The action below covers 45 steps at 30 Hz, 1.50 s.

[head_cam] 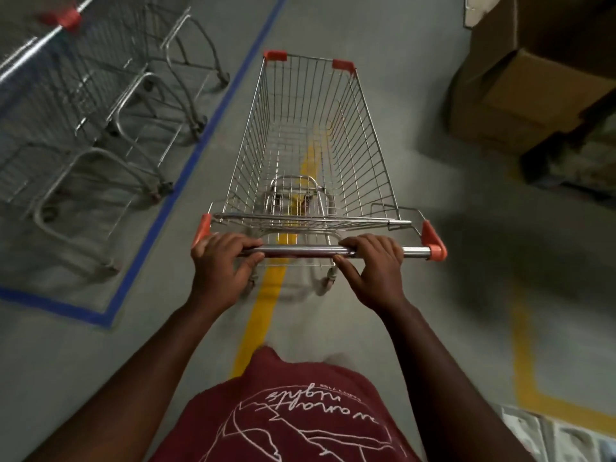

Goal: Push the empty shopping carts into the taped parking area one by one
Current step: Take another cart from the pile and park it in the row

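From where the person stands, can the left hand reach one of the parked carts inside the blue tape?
Probably not yet. The left hand grips the cart handle, and the parked carts stand apart beyond the blue tape, seemingly farther than the arm stretches.

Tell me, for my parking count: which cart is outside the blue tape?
The cart both hands grip by its handle, on the yellow line; the others sit inside the blue tape.

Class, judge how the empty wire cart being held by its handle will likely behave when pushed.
The cart probably rolls easily: castors show beneath it. Its basket is empty open wire, so it is likely light for its size. Both hands, left hand and right hand, grip the handle, suggesting it may swerve.
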Each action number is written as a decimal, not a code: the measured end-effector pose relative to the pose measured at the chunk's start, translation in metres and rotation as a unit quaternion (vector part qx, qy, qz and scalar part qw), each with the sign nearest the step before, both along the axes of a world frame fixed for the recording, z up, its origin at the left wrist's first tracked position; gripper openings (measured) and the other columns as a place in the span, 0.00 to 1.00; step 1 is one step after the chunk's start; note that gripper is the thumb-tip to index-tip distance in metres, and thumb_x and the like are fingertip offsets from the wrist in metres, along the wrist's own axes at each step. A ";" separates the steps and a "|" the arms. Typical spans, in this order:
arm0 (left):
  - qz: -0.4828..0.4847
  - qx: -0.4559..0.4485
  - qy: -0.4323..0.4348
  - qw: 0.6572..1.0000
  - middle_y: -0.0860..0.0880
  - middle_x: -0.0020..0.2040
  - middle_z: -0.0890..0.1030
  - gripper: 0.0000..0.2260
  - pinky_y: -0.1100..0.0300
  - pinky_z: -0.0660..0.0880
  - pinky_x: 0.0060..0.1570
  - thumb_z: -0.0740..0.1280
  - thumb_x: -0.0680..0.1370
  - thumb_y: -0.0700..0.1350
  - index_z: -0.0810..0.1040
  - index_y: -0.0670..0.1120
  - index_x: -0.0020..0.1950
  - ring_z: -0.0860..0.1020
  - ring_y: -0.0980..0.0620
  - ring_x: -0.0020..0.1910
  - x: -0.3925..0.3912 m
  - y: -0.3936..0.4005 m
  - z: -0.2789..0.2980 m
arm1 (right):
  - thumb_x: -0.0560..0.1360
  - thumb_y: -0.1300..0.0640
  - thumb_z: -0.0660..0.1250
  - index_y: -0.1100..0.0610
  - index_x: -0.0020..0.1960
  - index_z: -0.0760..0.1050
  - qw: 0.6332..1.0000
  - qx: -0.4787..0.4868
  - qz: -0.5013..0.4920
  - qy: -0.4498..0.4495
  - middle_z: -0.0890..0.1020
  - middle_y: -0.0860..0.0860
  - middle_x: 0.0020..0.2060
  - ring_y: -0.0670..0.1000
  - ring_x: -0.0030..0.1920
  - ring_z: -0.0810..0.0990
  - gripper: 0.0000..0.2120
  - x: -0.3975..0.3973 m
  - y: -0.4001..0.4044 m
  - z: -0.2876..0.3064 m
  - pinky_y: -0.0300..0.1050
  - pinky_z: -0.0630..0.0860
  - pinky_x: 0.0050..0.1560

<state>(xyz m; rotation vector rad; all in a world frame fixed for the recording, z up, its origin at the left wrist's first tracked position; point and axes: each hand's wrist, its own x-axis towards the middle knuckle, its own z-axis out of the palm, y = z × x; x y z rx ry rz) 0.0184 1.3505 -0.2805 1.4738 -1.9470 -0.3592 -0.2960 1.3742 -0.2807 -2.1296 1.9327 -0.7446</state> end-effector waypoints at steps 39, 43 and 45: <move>0.156 -0.013 -0.023 0.987 0.58 0.53 0.86 0.12 0.61 0.59 0.67 0.67 0.79 0.56 0.85 0.54 0.59 0.80 0.55 0.54 -0.305 -0.870 -0.014 | 0.78 0.37 0.66 0.46 0.58 0.80 0.987 0.034 0.157 0.003 0.82 0.42 0.50 0.52 0.55 0.79 0.16 -0.299 -0.968 -0.003 0.51 0.64 0.62; 0.170 -0.013 -0.025 0.985 0.59 0.53 0.86 0.11 0.46 0.65 0.69 0.69 0.79 0.56 0.84 0.55 0.58 0.82 0.55 0.53 -0.321 -0.962 -0.012 | 0.78 0.36 0.66 0.46 0.57 0.80 0.985 0.015 0.171 0.000 0.82 0.41 0.50 0.52 0.55 0.79 0.16 -0.311 -1.069 -0.005 0.48 0.62 0.61; 0.175 -0.031 -0.026 0.984 0.59 0.52 0.86 0.09 0.41 0.64 0.73 0.71 0.79 0.54 0.85 0.54 0.57 0.82 0.57 0.52 -0.326 -1.011 -0.012 | 0.78 0.37 0.66 0.46 0.58 0.80 0.984 0.002 0.178 0.003 0.82 0.42 0.50 0.51 0.55 0.78 0.16 -0.316 -1.123 -0.008 0.47 0.61 0.62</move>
